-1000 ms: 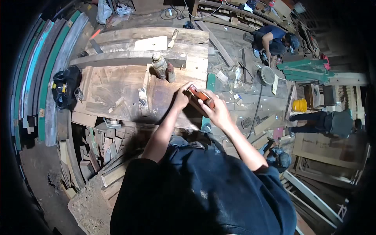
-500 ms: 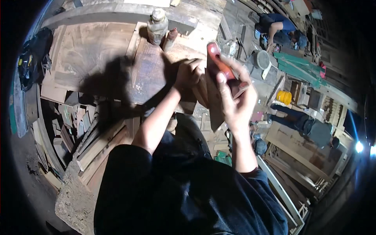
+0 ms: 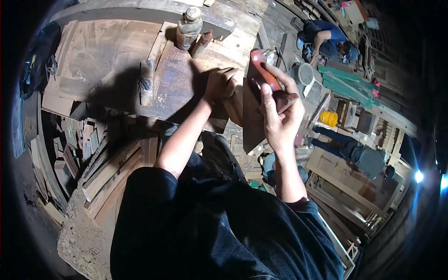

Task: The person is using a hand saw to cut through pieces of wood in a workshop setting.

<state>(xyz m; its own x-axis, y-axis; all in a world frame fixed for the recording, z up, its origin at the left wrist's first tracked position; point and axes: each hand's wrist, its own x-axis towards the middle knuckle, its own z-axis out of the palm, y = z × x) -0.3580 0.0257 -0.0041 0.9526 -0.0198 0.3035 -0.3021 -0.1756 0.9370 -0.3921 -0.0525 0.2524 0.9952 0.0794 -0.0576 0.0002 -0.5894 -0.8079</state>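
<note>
My right hand (image 3: 283, 114) is wrapped round the reddish-orange handle (image 3: 267, 74) of a handsaw, its thumb pressed against the near side. The saw's broad dark blade (image 3: 252, 128) stands steeply beside a light brown piece of wood (image 3: 234, 111) at the bench's right end. Closed over that wood is my left hand (image 3: 221, 86), pressing it at the bench edge. Whether the teeth touch the wood is hidden. Under my left hand lies the dark, worn top of the bench (image 3: 175, 86).
A dusty bottle (image 3: 189, 30) and a small reddish-tipped container (image 3: 202, 44) stand at the back of the bench. A cord-wrapped block (image 3: 146, 84) lies left. Scrap wood (image 3: 70, 154) fills the lower left. Co-workers (image 3: 326, 37) and a yellow bucket (image 3: 329, 118) are to the right.
The whole view has shifted slightly. My right hand and the saw have moved a little against the wood, and the left hand keeps its hold. The cord-wrapped block now shows out of the shadow.
</note>
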